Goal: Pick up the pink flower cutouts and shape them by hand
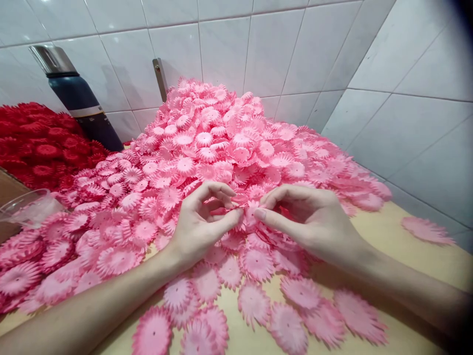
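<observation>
Both my hands meet in front of a large heap of pink fabric flower petal discs [207, 140]. With thumb and fingers pinched, my left hand [209, 214] grips the left edge of a pink petal disc [251, 213]. My right hand [306, 212] pinches the same disc from the right, its thumb at the disc's edge. The held disc blends with the heap behind, so its full outline cannot be made out. Below my hands, several loose discs [256, 264] with fringed edges and small centre holes lie on the pale yellow table [391, 246].
A dark blue bottle [83, 98] with a metal cap leans at the left beside a heap of red petal discs [40, 143]. Near the left edge are a clear plastic cup [31, 209] and a cardboard box [11, 195]. White tiled walls [229, 49] close off the back and right.
</observation>
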Action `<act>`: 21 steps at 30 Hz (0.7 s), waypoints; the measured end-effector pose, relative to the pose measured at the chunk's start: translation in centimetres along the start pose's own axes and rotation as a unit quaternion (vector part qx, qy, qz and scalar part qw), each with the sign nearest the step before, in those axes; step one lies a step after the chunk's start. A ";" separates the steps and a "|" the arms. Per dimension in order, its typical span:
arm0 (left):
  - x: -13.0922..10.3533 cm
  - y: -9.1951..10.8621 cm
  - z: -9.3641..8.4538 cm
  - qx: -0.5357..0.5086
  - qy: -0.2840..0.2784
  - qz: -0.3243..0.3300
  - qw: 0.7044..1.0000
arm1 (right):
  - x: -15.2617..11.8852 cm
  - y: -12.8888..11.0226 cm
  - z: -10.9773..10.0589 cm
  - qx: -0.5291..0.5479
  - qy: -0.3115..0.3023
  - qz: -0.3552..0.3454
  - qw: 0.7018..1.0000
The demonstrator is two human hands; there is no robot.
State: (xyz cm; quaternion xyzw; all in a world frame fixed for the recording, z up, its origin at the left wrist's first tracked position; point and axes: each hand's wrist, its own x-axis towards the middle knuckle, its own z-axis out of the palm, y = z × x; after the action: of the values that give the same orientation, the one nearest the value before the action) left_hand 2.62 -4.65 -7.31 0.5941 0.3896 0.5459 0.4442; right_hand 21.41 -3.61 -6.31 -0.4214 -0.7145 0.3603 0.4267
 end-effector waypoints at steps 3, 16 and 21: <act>-0.1 0.1 -0.1 0.031 -0.021 -0.012 0.999 | 0.0 0.0 0.0 0.023 -0.028 -0.001 0.999; 0.3 0.1 0.2 -0.003 -0.047 -0.078 0.996 | -0.1 -0.1 0.3 0.047 -0.035 0.032 0.998; 0.1 0.3 0.0 0.001 -0.045 -0.088 0.995 | -0.1 0.2 0.4 0.070 -0.023 0.046 0.996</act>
State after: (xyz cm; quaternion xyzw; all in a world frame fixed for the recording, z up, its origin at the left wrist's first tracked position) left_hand 2.62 -4.62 -7.00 0.5819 0.4203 0.4772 0.5070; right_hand 21.18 -3.70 -6.67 -0.4145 -0.6768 0.4388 0.4214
